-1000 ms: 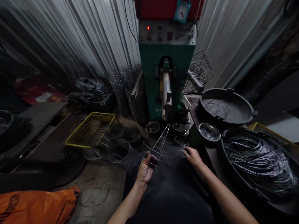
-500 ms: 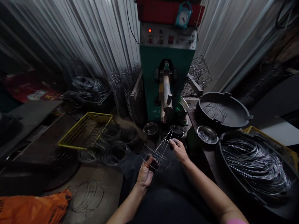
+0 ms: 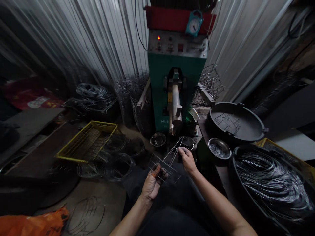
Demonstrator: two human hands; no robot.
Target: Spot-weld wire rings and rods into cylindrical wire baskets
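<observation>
A wire frame of thin crossed rods is held between both hands, above the dark-clothed lap. My left hand grips its lower left part, palm up, with the thumb on the rods and dark fingertips beneath. My right hand pinches the rods at its upper right side. The narrow upper end points toward the green machine, below its metal arm. Two small metal bowls, one on the left and one on the right, stand beneath that arm.
At the right are a round black pan, a bowl of small metal pieces and a large tub of wires. A yellow basket, wire rings and an orange bag are on the left.
The view has tilted slightly, so the machine and bowls appear lower. Both hands keep their hold on the wire frame, which has barely shifted.
</observation>
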